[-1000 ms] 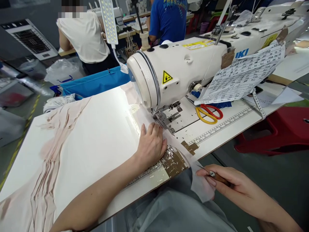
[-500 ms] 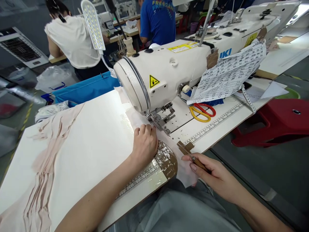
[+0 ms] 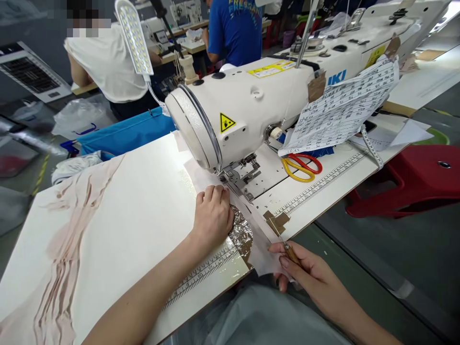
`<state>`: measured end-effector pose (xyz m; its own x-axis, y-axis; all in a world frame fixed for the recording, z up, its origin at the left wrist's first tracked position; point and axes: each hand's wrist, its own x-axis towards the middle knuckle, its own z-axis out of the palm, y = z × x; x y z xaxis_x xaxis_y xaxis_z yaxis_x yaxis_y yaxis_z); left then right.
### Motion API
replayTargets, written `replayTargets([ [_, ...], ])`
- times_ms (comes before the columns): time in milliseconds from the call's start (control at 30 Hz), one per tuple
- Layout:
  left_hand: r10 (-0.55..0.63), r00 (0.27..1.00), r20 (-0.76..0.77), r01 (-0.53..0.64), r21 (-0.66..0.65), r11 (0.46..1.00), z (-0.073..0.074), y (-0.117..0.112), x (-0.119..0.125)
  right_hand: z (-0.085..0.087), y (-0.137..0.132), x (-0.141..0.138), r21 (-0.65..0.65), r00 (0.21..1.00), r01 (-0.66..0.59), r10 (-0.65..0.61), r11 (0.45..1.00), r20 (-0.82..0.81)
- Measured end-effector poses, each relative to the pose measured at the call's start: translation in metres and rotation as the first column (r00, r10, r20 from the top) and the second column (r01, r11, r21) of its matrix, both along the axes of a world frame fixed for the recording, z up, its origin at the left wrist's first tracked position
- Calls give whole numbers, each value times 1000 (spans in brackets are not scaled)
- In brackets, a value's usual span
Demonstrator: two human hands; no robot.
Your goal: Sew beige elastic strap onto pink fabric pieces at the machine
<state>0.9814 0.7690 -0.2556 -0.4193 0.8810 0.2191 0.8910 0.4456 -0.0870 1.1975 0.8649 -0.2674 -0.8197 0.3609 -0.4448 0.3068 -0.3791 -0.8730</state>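
Observation:
My left hand [image 3: 212, 215] lies on a strip of thin white fabric [image 3: 264, 256], fingers curled, just in front of the presser foot [image 3: 237, 182] of a white sewing machine [image 3: 251, 105]. My right hand [image 3: 309, 273] pinches a small wooden-handled awl [image 3: 287, 250] together with the near end of the strip at the table's front edge. The awl's metal tip points toward brown tape [image 3: 276, 221] on the table.
Red and yellow scissors [image 3: 301, 166] lie right of the needle, under a hanging printed sheet [image 3: 341, 112]. Pink fabric [image 3: 68, 239] is heaped at the table's left. An LED lamp [image 3: 133, 36] stands behind. Two people work at the back. A red stool [image 3: 413, 182] stands on the right.
My right hand has moved up and left from below the table edge, bringing the awl and the strip's end onto the edge. My left hand's fingers have curled. The view has shifted slightly.

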Motion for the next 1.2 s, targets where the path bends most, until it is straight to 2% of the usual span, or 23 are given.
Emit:
replayTargets([
  [333,2,998,55,-5,54,999,-3,2,-11,-1,2,1,197,998,-36,44,980,-35],
  [600,-40,998,46,38,55,998,-5,-1,2,-9,2,21,288,1000,14,-12,958,-9],
  [833,-76,995,57,72,71,995,-7,-1,6,-12,12,34,373,996,-32,-1,927,88],
  [933,-76,994,83,69,79,994,-6,-1,6,-12,13,35,405,996,-4,-32,914,81],
  [1067,-81,988,129,69,94,993,-5,-2,6,-13,15,34,477,996,17,-56,879,69],
  [1200,-75,984,161,60,95,994,-4,-3,5,-16,23,34,604,997,-36,-14,796,77],
])
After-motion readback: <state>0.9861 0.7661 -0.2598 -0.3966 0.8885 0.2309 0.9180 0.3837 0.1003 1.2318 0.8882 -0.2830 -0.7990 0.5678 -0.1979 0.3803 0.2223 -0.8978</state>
